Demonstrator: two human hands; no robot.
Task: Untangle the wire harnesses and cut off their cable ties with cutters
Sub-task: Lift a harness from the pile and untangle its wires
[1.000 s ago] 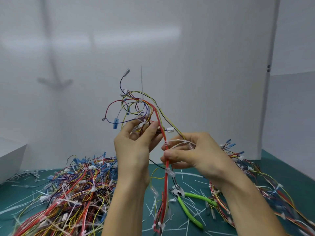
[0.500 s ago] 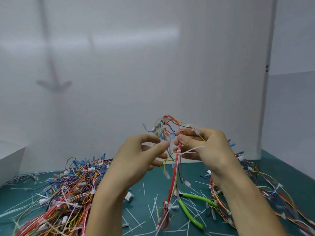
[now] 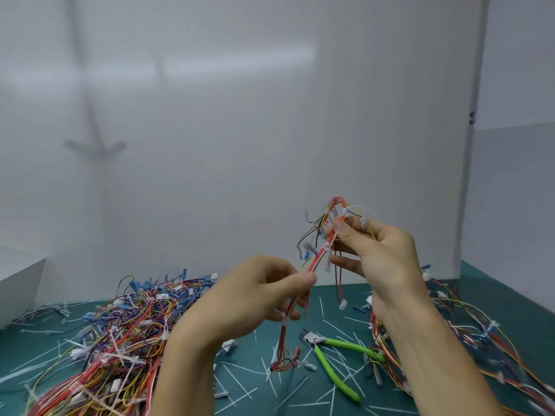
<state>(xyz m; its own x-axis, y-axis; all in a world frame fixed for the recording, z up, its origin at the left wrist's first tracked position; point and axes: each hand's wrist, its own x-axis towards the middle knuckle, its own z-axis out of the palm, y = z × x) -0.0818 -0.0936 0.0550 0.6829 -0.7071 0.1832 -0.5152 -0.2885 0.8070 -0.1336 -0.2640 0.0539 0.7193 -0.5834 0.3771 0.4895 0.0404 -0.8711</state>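
Head view: left hand [image 3: 255, 295] and right hand [image 3: 378, 253] each pinch one wire harness [image 3: 318, 259] above green cutters [image 3: 336, 358].

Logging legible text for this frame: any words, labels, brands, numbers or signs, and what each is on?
No text is readable in this frame.
On the green-handled cutters: no brand or marking visible.
On the white connectors in the harness pile and on the held wire harness: too small and blurred to show print.
On the white back panel: no sign.

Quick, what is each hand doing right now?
Left hand: pinching the red-and-multicoloured wire harness lower down.
Right hand: gripping the same harness near its top.
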